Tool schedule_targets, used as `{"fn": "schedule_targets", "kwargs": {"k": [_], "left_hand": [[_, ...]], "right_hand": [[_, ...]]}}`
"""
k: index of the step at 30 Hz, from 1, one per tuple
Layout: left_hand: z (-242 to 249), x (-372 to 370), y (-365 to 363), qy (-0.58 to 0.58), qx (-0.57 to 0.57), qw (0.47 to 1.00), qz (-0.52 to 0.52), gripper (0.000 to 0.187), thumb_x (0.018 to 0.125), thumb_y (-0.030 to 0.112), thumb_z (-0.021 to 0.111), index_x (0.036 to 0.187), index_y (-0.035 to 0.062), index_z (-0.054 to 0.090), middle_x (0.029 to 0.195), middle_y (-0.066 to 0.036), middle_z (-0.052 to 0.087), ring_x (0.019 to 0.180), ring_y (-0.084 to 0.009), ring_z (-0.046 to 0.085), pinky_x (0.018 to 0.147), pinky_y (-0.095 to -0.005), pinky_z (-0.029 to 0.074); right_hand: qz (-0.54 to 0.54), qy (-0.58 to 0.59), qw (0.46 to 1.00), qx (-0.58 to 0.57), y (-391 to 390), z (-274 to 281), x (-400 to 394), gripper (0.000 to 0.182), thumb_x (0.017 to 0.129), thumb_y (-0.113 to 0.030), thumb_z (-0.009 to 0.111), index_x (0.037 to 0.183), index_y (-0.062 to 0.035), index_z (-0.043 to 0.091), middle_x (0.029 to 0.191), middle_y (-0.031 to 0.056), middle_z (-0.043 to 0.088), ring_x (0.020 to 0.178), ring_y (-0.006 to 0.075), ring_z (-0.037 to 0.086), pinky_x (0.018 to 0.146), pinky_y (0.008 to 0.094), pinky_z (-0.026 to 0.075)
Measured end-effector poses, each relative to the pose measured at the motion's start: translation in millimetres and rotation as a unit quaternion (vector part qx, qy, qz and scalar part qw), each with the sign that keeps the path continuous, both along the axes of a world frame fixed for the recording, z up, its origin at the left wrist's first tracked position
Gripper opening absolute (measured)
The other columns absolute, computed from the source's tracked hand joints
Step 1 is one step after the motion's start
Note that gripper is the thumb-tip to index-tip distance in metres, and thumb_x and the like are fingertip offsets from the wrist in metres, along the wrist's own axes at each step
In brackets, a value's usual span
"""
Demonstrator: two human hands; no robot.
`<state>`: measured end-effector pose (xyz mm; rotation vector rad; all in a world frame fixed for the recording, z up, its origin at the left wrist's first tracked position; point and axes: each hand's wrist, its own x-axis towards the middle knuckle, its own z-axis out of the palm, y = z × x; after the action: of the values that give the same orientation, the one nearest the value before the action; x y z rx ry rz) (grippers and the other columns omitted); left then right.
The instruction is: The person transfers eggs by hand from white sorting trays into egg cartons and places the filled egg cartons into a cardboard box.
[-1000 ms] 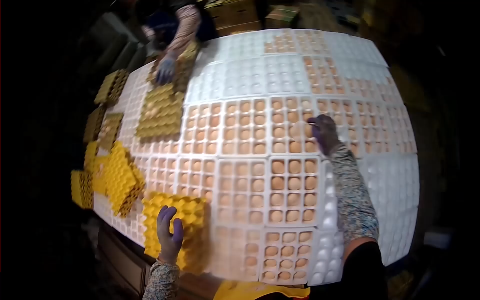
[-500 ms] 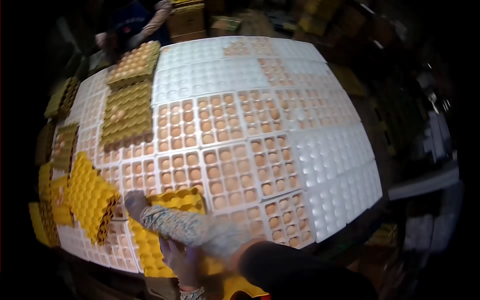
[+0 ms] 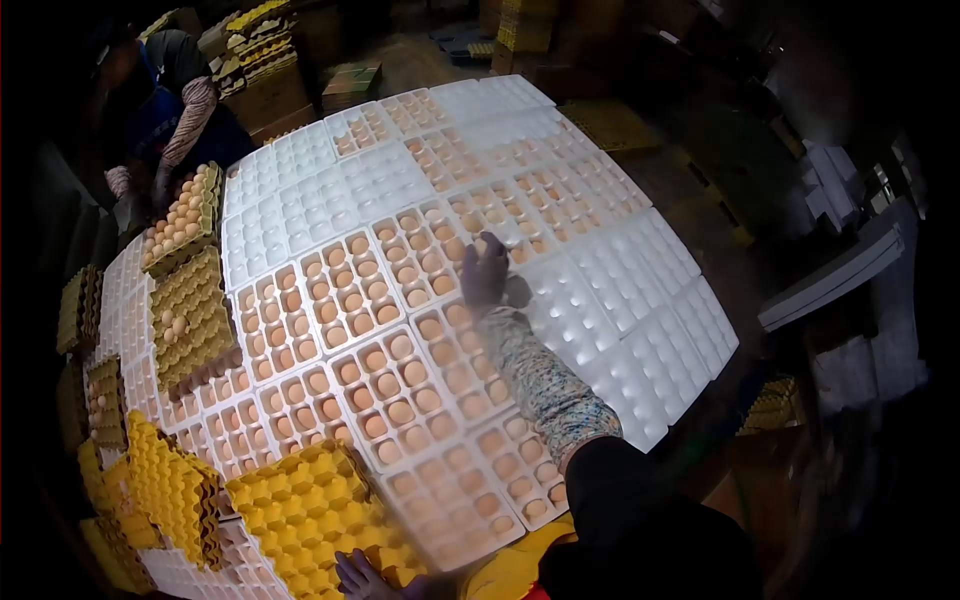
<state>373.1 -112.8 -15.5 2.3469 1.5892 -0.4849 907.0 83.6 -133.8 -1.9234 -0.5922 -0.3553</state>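
My right hand [image 3: 485, 272], in a thin purple-grey glove with a speckled sleeve cover, reaches over the white egg trays near the middle. Its fingers are curled round a pale egg [image 3: 481, 244] at the fingertips; the hand partly hides it. At the bottom, my left hand [image 3: 364, 577], gloved too, lies with spread fingers on the near edge of a yellow egg tray [image 3: 300, 505]. That tray shows bare cups and lies over the white trays. Beneath and beyond my right arm, a white tray [image 3: 388, 395] holds rows of brown eggs.
Closed white lids [image 3: 625, 290] cover the right side. Olive trays [image 3: 190, 325] stand at the left, one full of eggs [image 3: 185, 215]. Yellow trays [image 3: 170, 490] lean at the lower left. A co-worker [image 3: 180, 110] in a blue apron stands at the far left.
My right hand has swung from the yellow tray up and right to the middle of the white trays. My left hand sits lower in view, on the yellow tray. The view has turned right.
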Motion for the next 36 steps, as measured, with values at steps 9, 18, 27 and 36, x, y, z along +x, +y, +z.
{"fn": "schedule_targets", "kwargs": {"k": [9, 18, 27, 36], "left_hand": [[-34, 38, -2, -0.097, 0.114, 0.982, 0.112, 0.114, 0.063, 0.055, 0.085, 0.150, -0.0017, 0.037, 0.148, -0.020, 0.047, 0.136, -0.0465, 0.038, 0.114, -0.0527, 0.032], [125, -3, 16, -0.124, 0.214, 0.942, 0.225, 0.106, 0.062, 0.048, 0.089, 0.145, -0.0012, 0.045, 0.138, -0.021, 0.054, 0.123, -0.0411, 0.048, 0.106, -0.0496, 0.040], [76, -177, 315, -0.266, 0.245, 0.894, 0.263, 0.110, 0.084, 0.067, 0.068, 0.153, -0.0093, 0.027, 0.140, -0.037, 0.048, 0.126, -0.0477, 0.050, 0.108, -0.0485, 0.040], [-12, -233, 296, -0.002, 0.113, 0.960, 0.255, 0.093, 0.077, 0.064, 0.077, 0.153, 0.0276, 0.039, 0.149, -0.011, 0.049, 0.133, -0.0406, 0.047, 0.103, -0.0706, 0.030]], "right_hand": [[0.145, -0.215, 0.948, -0.184, -74, -6, -12, 0.058, 0.095, -0.025, 0.065, 0.146, -0.0056, 0.045, 0.150, 0.0225, 0.044, 0.140, 0.0454, 0.038, 0.112, 0.0590, 0.034], [0.367, -0.052, 0.906, -0.202, -239, 11, -148, 0.050, 0.096, -0.006, 0.060, 0.143, 0.0011, 0.047, 0.149, 0.0225, 0.045, 0.141, 0.0381, 0.041, 0.115, 0.0466, 0.036], [0.376, 0.005, 0.911, -0.169, -246, 69, -225, 0.040, 0.098, -0.006, 0.056, 0.137, 0.0018, 0.052, 0.139, 0.0227, 0.055, 0.132, 0.0382, 0.051, 0.112, 0.0459, 0.041], [0.351, 0.056, 0.910, -0.212, -309, 71, -266, 0.037, 0.096, -0.008, 0.058, 0.133, 0.0001, 0.055, 0.134, 0.0213, 0.058, 0.127, 0.0381, 0.054, 0.109, 0.0455, 0.043]]}}
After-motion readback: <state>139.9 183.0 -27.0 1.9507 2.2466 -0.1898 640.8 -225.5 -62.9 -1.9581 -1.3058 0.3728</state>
